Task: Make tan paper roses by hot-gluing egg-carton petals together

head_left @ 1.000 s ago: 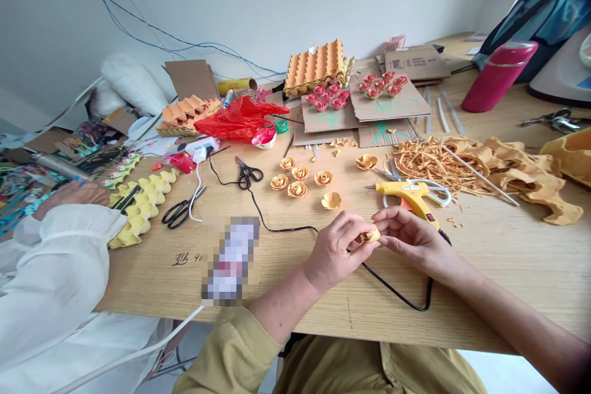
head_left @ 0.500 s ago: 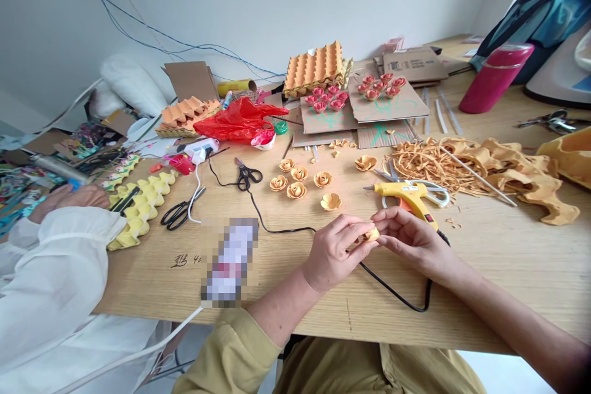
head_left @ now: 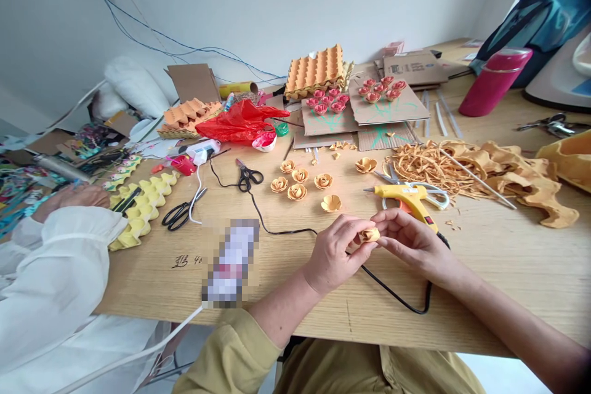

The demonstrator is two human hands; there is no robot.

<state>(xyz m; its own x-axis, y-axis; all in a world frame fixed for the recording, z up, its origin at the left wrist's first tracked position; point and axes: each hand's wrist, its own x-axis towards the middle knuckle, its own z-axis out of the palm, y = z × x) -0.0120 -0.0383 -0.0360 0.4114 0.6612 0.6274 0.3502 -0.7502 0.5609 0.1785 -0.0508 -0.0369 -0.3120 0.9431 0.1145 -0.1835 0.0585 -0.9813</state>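
Between the fingertips of both hands is a small yellow-orange paper-pulp flower [head_left: 369, 234], partly covered by the fingers. My left hand [head_left: 340, 251] pinches it from the left side. From the right, my right hand [head_left: 412, 243] grips its edge between thumb and fingers. Just beyond the right hand a yellow glue gun [head_left: 406, 194] lies on its side, over scissors [head_left: 436, 196] with pale handles. Several finished-looking orange flowers [head_left: 297, 191] sit on the table past my left hand, and a looser cup-shaped flower [head_left: 331, 203] is nearest to it.
A black cord runs under my hands. Orange scraps [head_left: 415, 163] are heaped at right, near a pink bottle [head_left: 496, 83]. Pink flowers [head_left: 329, 100] stand on cardboard [head_left: 392, 112] at the back. Black-handled scissors [head_left: 249, 178] and a blurred phone [head_left: 231, 263] lie left; a co-worker's sleeve [head_left: 69, 258] rests further left.
The flower has turned slightly in my fingers and shows more of its folded petals. Both hands stay in nearly the same place; the view shifts a little.
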